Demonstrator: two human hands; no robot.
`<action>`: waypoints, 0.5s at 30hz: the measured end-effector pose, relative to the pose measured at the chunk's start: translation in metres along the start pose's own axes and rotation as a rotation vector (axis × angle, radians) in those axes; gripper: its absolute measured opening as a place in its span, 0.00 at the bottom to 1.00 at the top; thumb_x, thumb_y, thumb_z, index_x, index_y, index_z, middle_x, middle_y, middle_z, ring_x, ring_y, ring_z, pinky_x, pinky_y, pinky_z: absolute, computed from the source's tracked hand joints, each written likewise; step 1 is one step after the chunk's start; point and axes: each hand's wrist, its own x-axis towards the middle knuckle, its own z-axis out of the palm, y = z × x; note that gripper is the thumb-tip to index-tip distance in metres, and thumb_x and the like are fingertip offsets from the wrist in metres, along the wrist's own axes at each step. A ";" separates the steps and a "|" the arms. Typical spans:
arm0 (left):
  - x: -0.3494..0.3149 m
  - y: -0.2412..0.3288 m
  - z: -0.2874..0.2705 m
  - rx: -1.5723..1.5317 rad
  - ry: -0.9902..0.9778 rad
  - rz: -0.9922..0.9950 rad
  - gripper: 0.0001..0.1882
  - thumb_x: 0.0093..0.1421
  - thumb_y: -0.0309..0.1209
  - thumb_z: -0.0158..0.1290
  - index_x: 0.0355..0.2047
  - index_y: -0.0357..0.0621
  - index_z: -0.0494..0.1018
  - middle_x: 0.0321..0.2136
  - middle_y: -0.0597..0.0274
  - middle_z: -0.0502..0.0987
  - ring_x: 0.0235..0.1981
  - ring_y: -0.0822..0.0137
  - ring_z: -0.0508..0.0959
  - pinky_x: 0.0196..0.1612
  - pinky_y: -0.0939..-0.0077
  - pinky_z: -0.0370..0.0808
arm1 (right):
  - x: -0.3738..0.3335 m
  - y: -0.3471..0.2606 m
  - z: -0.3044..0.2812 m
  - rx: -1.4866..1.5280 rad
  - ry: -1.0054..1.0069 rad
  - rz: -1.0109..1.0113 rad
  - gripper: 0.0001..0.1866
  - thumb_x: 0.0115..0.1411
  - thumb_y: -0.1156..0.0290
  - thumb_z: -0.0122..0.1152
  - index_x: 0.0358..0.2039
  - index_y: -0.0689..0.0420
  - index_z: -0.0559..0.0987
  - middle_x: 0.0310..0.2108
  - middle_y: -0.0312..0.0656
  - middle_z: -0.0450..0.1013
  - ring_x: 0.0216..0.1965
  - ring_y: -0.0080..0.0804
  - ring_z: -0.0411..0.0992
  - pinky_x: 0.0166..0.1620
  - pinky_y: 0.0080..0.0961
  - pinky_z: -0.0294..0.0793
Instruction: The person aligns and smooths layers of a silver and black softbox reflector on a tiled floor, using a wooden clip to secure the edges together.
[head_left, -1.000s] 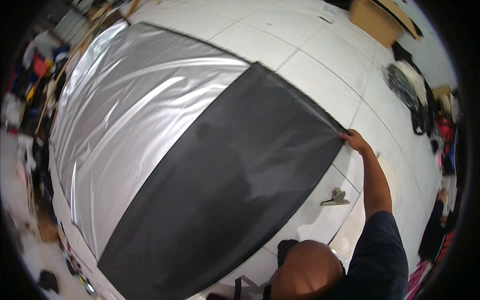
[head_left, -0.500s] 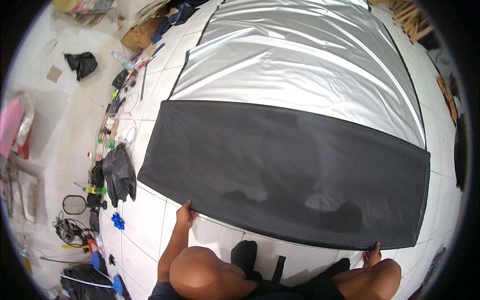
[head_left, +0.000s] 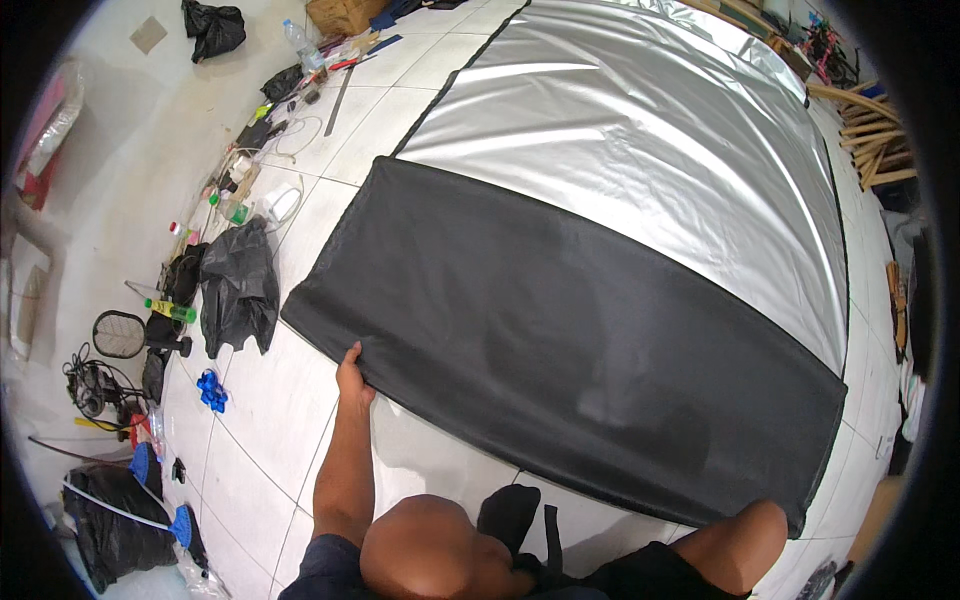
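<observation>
A large sheet of cloth, silver on one face and black on the other, is spread over the tiled floor. Its black part forms a wide band folded over nearest me, and the wrinkled silver part stretches away beyond it. My left hand is closed on the near edge of the black band, close to its left corner, with the thumb on top and the fingers underneath. My bent right knee covers the near edge toward the right corner, and my right hand does not show.
Along the left lie a black plastic bag, bottles, a racket-shaped thing, a blue bow-like item and cables. Wooden sticks are piled at the far right. A black strap lies between my legs.
The view has turned, so the sheet appears tilted down to the right. My left hand keeps its hold on the edge. My right hand, earlier at the near right edge, has gone from sight.
</observation>
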 end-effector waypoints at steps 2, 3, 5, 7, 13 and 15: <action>0.004 -0.005 0.002 0.060 0.031 0.118 0.28 0.57 0.35 0.58 0.52 0.31 0.63 0.51 0.50 0.70 0.50 0.54 0.72 0.55 0.61 0.68 | 0.006 -0.009 -0.004 -0.307 0.125 -0.142 0.33 0.56 0.54 0.61 0.57 0.55 0.64 0.57 0.49 0.61 0.52 0.46 0.66 0.51 0.41 0.69; 0.003 -0.006 0.003 0.093 0.075 0.130 0.29 0.56 0.34 0.58 0.52 0.30 0.63 0.51 0.48 0.70 0.50 0.54 0.72 0.55 0.61 0.68 | 0.009 -0.016 -0.007 -0.496 0.193 -0.232 0.33 0.56 0.54 0.61 0.57 0.55 0.64 0.57 0.49 0.61 0.52 0.46 0.66 0.52 0.41 0.69; -0.001 -0.005 0.011 0.159 0.164 0.155 0.29 0.56 0.33 0.59 0.52 0.28 0.62 0.52 0.45 0.69 0.50 0.53 0.72 0.55 0.61 0.68 | 0.012 -0.037 -0.011 -0.856 0.322 -0.423 0.32 0.56 0.55 0.62 0.57 0.55 0.64 0.57 0.49 0.61 0.53 0.47 0.65 0.52 0.42 0.69; 0.012 0.007 0.003 0.153 0.146 0.210 0.30 0.55 0.34 0.59 0.52 0.27 0.61 0.50 0.44 0.69 0.49 0.52 0.72 0.55 0.62 0.69 | 0.008 -0.071 -0.001 -1.118 0.283 -0.627 0.32 0.57 0.55 0.62 0.57 0.55 0.65 0.58 0.49 0.61 0.54 0.47 0.65 0.53 0.42 0.69; 0.073 0.076 -0.040 0.283 0.187 0.284 0.34 0.52 0.34 0.62 0.52 0.27 0.60 0.46 0.45 0.71 0.46 0.55 0.74 0.52 0.64 0.70 | -0.201 -0.271 0.141 -1.532 -0.448 -1.236 0.27 0.57 0.62 0.61 0.54 0.57 0.68 0.51 0.49 0.67 0.54 0.47 0.65 0.56 0.40 0.65; 0.099 0.083 -0.034 0.393 0.401 0.380 0.40 0.50 0.34 0.64 0.56 0.27 0.55 0.47 0.44 0.70 0.46 0.57 0.74 0.50 0.65 0.70 | -0.252 -0.305 0.194 -1.467 -0.510 -1.444 0.26 0.57 0.63 0.60 0.55 0.57 0.67 0.50 0.50 0.67 0.53 0.48 0.65 0.55 0.40 0.66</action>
